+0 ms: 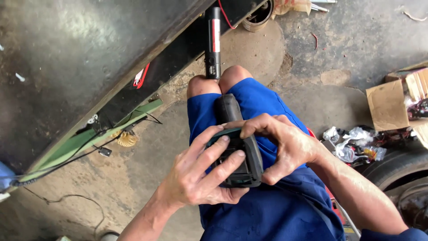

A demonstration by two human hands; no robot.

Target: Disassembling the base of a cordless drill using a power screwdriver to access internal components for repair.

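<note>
Stained concrete floor (249, 49) of a workshop lies under the seated person, with a cardboard box (394, 102) at the right and loose wires (67, 160) at the left. On the lap in blue shorts (267, 209) rests a black and green power tool (236, 151), its grip pointing toward the knees. The left hand (200, 178) is closed around the tool's base, fingers laid over the open underside. The right hand (285, 145) grips the top edge, thumb pressing below. To work well, it seems best to keep the tool steady against the thighs and press evenly on both sides, so nothing slips. A black cylinder (213, 40) stands between the knees.
</note>
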